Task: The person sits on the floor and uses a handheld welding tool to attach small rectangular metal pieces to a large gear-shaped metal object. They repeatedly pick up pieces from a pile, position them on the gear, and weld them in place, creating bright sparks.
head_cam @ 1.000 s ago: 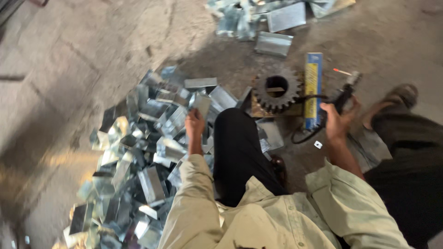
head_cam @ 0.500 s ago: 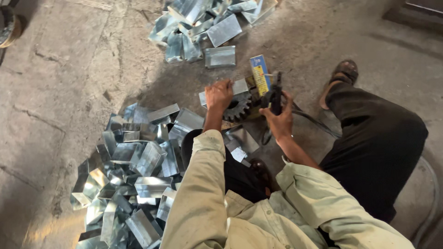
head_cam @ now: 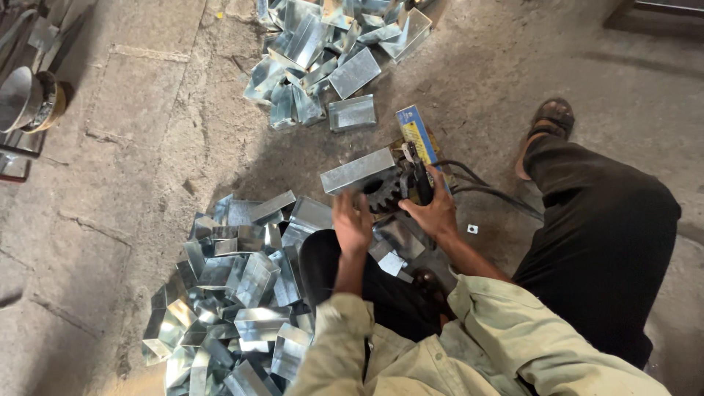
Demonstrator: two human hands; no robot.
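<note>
our right hand [head_cam: 434, 213] is clamped round a dark tool [head_cam: 419, 180] hiding half the gear [head_cam: 381, 194]; left hand [head_cam: 352, 224] rests spread beside it, grip unclear.

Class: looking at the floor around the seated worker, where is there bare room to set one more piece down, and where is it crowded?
Bare concrete floor lies free left of both heaps, and between the far heap of shiny folded sheet-metal pieces and the near heap. Crowded: around the dark toothed gear, where the left hand, the right hand and the black cables meet.
</note>
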